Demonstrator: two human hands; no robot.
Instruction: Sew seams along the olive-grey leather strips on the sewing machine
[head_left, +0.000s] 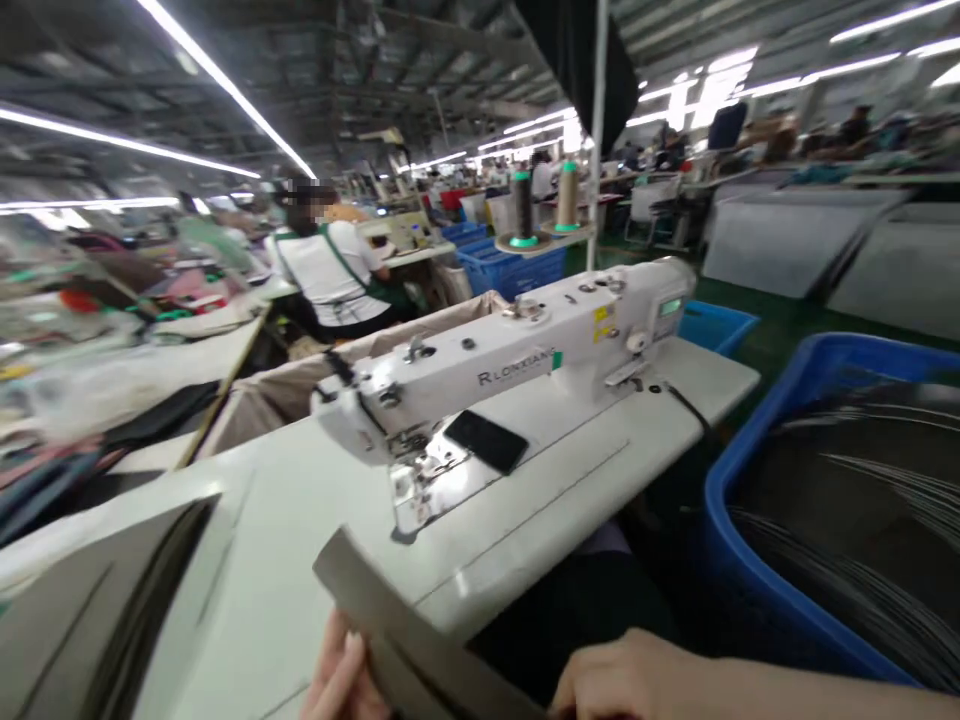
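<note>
A strip of grey-brown fabric [405, 610] slants across the bottom of the head view, in front of the sewing machine. My left hand [341, 670] pinches its lower left edge, thumb on top. Farther right, my right hand [622, 675] has its fingers curled at the strip's lower end; the fingertips are partly hidden. Beyond the strip stands the white sewing machine [487, 370], its needle area to the left. A black phone [486, 441] lies on the machine bed under the arm. To the left, a stack of similar grey-brown fabric pieces [97, 610] rests on the table.
The pale table [277, 530] carries the machine. At right stands a blue basket [724, 480] full of dark fabric pieces. Two thread cones [568, 197] sit on a stand behind the machine. A person in a white top [322, 270] works at another table, back turned.
</note>
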